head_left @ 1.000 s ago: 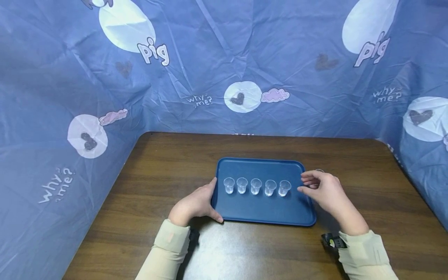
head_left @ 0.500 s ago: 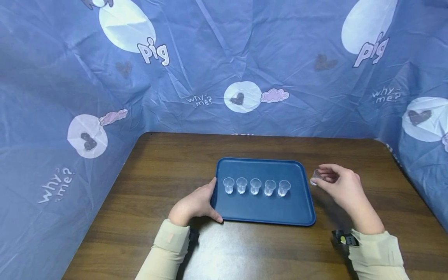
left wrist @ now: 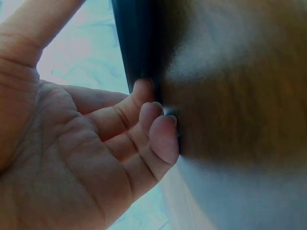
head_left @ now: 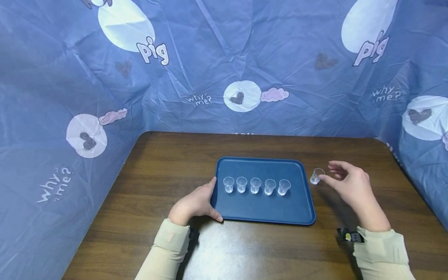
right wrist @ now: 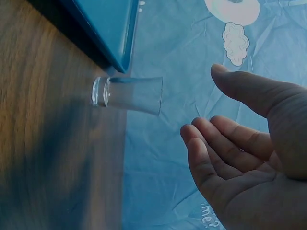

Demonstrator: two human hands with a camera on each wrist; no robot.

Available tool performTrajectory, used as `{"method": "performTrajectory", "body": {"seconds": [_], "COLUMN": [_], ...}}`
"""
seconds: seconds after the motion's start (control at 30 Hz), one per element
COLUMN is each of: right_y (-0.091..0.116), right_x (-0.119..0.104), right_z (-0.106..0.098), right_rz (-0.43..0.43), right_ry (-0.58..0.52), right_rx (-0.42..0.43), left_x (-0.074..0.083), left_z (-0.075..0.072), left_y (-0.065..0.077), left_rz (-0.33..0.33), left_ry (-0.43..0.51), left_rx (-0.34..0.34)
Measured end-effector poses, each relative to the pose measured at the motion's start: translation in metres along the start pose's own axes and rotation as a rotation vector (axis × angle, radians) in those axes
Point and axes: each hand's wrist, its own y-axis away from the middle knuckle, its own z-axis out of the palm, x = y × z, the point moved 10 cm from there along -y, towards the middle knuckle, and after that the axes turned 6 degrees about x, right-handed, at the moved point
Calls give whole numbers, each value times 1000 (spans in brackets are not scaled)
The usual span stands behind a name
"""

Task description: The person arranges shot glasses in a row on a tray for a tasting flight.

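My left hand (head_left: 196, 201) rests at the near left corner of a blue tray (head_left: 266, 212), thumb at the front edge and fingers along the left side. In the left wrist view its fingertips (left wrist: 163, 139) touch the tray's edge. A row of several small clear shot glasses (head_left: 255, 186) stands upright across the tray. To the right of the tray, one more shot glass (head_left: 316, 176) stands upright on the table. Beside it is my right hand (head_left: 350, 186), thumb and fingers apart. The right wrist view shows a gap between this glass (right wrist: 129, 93) and the hand (right wrist: 240, 143), which holds nothing.
The brown wooden table (head_left: 168, 163) has a blue printed cloth (head_left: 196, 70) hanging behind it and along both sides. A dark wrist camera (head_left: 350, 235) sits at the right cuff. Bare wood surrounds the tray.
My right hand has carried a shot glass rightward from the tray's right edge, stood it on the table and let go, drawing back a little. The left hand has stayed at the tray's corner.
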Motion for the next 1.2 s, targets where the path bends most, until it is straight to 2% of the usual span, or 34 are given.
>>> {"method": "performTrajectory", "body": {"seconds": [0.37, 0.7, 0.97, 1.2], "right_y": [-3, -4, -3, -4], "right_x": [9, 25, 40, 45], "right_z": [5, 21, 37, 46], "right_rz": [24, 57, 107, 134], "right_ry": [22, 74, 64, 56], "right_rx": [-55, -109, -179, -234], "left_x": [1, 1, -1, -1], "left_z": [0, -1, 1, 0], "left_y": [1, 1, 1, 1], "left_rz": [-3, 2, -4, -11], "left_ry": [11, 12, 8, 8], "left_rx": [-4, 2, -7, -10]}}
